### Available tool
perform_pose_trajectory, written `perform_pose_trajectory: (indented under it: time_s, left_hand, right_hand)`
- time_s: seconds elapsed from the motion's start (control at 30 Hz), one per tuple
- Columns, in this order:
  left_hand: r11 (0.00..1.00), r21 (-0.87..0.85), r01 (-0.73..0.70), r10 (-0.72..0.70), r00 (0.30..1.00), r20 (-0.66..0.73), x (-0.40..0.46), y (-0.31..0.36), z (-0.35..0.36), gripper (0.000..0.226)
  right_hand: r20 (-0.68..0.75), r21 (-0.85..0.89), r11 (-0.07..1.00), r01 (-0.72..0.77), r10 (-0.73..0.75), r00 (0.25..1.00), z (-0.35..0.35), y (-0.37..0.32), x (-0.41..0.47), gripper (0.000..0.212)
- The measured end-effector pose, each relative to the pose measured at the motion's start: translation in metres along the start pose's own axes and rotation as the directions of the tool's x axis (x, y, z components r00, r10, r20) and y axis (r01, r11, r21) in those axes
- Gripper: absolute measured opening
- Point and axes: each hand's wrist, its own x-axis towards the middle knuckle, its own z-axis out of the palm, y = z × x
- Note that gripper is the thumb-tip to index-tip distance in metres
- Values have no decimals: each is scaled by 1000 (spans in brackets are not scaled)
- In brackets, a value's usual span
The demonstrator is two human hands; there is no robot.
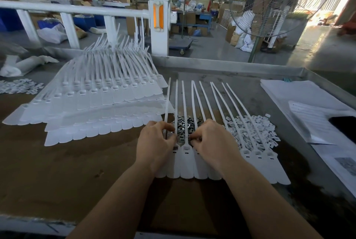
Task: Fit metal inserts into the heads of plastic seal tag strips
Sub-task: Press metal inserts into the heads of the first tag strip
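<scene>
I have both hands curled over the heads of the strips point(185, 154) fanned across the surface point(57, 171). My left hand point(156, 142) pinches at a strip head; my right hand point(212, 140) pinches something small beside it, likely an insert, though I cannot tell. The inserts point(183, 121) lie piled just beyond my fingertips, under the strip tails. Head slots to the right look unfilled, so most of this row remains, I judge. A stack point(100, 92) waits further left.
</scene>
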Motion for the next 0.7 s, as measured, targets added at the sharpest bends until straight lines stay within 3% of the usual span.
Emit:
perform_pose_trajectory:
  time_s: [0.2,0.5,0.7]
  left_hand:
    - [1000,3,-1,1,1000,-9,-1,-1,0,15]
    - [1000,-15,-26,26,999,-23,-1,-3,0,16]
    - [999,-39,-26,25,999,-26,0,-4,-1,17]
  right_hand:
    - [-20,0,998,-68,68,998,1,-3,1,13]
    - [-218,148,989,-28,60,974,20,5,-8,14]
    - [-226,93,994,-62,82,971,26,5,-7,29]
